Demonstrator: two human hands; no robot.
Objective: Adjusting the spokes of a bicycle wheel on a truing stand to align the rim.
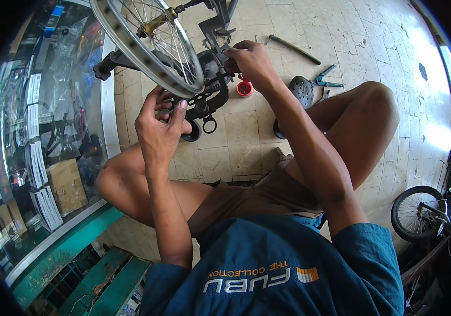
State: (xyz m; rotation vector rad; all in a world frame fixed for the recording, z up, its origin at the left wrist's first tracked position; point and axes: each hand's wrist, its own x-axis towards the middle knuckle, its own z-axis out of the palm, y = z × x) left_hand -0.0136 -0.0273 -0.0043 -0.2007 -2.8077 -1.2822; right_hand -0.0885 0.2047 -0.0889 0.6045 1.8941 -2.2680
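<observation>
A bare bicycle wheel (123, 45) with a silver rim, thin spokes and a gold hub leans in a black metal wheel truing stand (217, 100) in front of me. My left hand (160, 118) is at the rim's lower end, beside the stand's base. Its fingers are bent and the thumb stands apart from them; no object shows in its grasp. Across the stand, my right hand (249, 62) has its thumb and fingers closed on the stand's upright, near the rim. Its fingertips are partly hidden behind the metal.
Right of the stand lie a small red round container (244, 89), a metal rod (295, 49) and teal-handled pliers (329, 79). My foot in a grey perforated clog (301, 92) is beside the pliers. A glass display case (110, 100) borders the left; another bicycle wheel (419, 213) stands at right.
</observation>
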